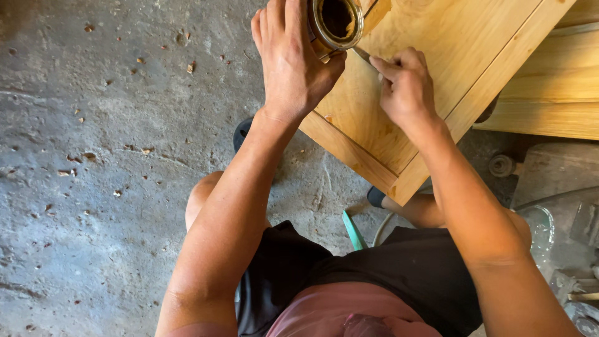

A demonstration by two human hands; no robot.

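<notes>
At the top centre of the frame a small round metal tin with dark brown contents (pixel 337 20) stands on a pale framed wooden panel (pixel 437 68). The left hand (pixel 290 59) wraps around the tin's side, grip closed on it. Just right, the right hand (pixel 405 87) pinches what seems a thin tool (pixel 363 55) touching the rim. Below lies a grey concrete floor (pixel 93 187).

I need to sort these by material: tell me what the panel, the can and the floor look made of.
Framed panel: light wood, probably pine; grain lines show, surface looks bare or thinly coated.
Open can, held by the left hand: likely metal, judging by the thin shiny rolled rim; inside is dark brown.
Floor: rough grey concrete, with cracks and scattered chips.
</notes>
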